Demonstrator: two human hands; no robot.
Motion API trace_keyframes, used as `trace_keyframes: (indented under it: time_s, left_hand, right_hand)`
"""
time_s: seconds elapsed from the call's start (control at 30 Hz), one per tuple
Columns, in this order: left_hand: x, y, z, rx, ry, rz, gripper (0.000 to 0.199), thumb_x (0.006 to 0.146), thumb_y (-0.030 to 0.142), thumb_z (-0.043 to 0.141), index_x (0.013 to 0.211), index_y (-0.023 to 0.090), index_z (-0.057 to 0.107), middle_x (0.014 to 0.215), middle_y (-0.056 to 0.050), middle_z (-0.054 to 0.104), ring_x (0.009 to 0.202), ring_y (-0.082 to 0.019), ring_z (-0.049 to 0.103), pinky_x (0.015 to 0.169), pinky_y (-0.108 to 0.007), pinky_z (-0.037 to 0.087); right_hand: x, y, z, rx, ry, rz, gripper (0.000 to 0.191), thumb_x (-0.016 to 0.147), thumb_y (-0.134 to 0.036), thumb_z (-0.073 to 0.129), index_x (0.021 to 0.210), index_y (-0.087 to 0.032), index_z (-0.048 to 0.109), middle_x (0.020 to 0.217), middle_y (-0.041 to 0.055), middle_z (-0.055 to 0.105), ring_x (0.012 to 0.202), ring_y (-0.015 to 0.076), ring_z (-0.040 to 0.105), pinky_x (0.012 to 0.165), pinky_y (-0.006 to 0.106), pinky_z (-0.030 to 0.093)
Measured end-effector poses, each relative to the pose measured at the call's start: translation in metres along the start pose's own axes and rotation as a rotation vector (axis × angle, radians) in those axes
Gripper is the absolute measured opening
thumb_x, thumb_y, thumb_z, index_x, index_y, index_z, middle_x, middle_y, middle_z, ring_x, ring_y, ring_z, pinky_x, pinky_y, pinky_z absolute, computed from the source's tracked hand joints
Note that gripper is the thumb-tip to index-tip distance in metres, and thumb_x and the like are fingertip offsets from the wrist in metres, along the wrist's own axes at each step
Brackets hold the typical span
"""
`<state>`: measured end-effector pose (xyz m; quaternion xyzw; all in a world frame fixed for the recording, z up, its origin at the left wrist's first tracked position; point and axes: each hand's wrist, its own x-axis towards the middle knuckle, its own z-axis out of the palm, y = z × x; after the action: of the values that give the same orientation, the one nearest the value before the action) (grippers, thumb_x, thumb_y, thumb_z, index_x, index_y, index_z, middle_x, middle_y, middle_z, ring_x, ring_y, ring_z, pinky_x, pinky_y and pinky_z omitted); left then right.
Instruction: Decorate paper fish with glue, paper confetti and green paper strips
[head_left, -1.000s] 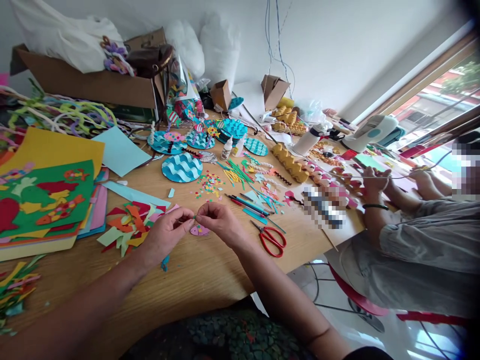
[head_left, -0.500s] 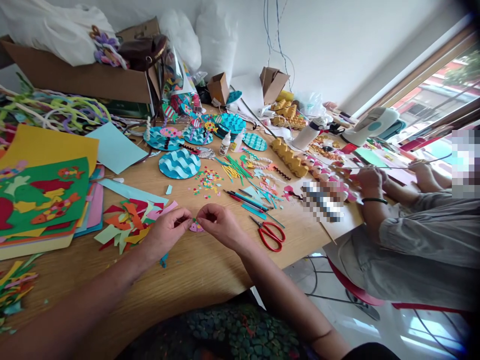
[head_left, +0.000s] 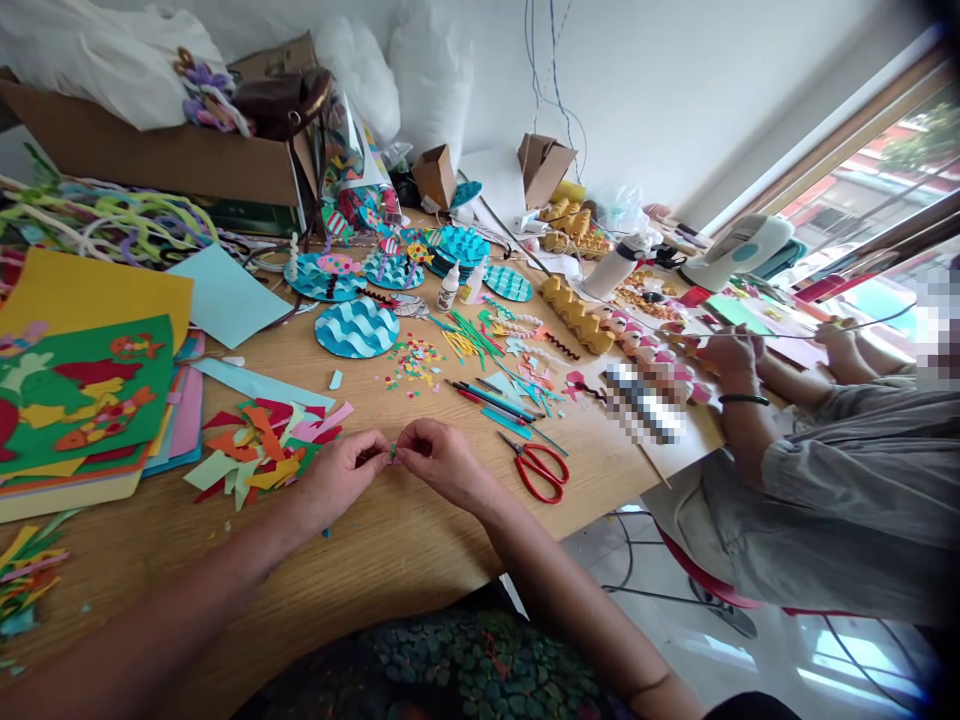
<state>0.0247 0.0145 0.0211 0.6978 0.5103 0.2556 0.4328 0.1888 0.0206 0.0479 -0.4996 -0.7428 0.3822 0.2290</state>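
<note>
My left hand (head_left: 346,472) and my right hand (head_left: 444,462) meet above the table, their fingertips pinched close together. Between them shows a tiny pink paper fish (head_left: 394,460) with a bit of green at its top; my fingers cover most of it. Left of my left hand is a pile of coloured paper scraps (head_left: 259,450). Red-handled scissors (head_left: 541,470) lie to the right of my right hand. Small paper dots (head_left: 411,362) are scattered just beyond my hands, near several pens and pencils (head_left: 495,398).
Glue bottles (head_left: 448,287) stand behind the dots, by a blue wavy paper disc (head_left: 357,328). Coloured paper sheets (head_left: 82,390) are stacked at left, with pipe cleaners (head_left: 112,225) behind. At right, a co-worker's hands (head_left: 731,360) hold a thin rod near egg-carton strips (head_left: 577,315).
My fingertips have drawn closer around the pink paper fish, hiding more of it. Both hands have dipped slightly, and the view has shifted a little.
</note>
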Motion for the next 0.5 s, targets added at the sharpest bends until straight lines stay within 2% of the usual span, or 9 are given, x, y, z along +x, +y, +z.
trace_keyframes:
  time_s: [0.23,0.5]
  left_hand:
    - [-0.0007,-0.0001,0.0004,0.090,-0.010,0.032,0.020,0.075,0.032,0.042,0.073,0.019,0.057,0.070,-0.001,0.061,0.069,-0.017,0.056,0.063,-0.027,0.041]
    - [-0.0020,0.0005,0.0006,0.138,-0.008,0.054,0.019,0.076,0.029,0.043,0.075,0.019,0.059,0.072,-0.001,0.063,0.071,-0.017,0.057,0.064,-0.027,0.041]
  right_hand:
    - [-0.0024,0.0042,-0.0003,-0.054,-0.026,-0.066,0.008,0.072,-0.010,0.053,0.072,-0.015,0.059,0.064,-0.0031,0.054,0.057,0.0064,0.047,0.055,0.017,0.034]
    - [-0.0034,0.0017,-0.0007,-0.075,-0.028,-0.036,0.008,0.072,-0.010,0.053,0.074,-0.015,0.059,0.067,-0.0018,0.056,0.060,0.0078,0.048,0.055,0.018,0.035]
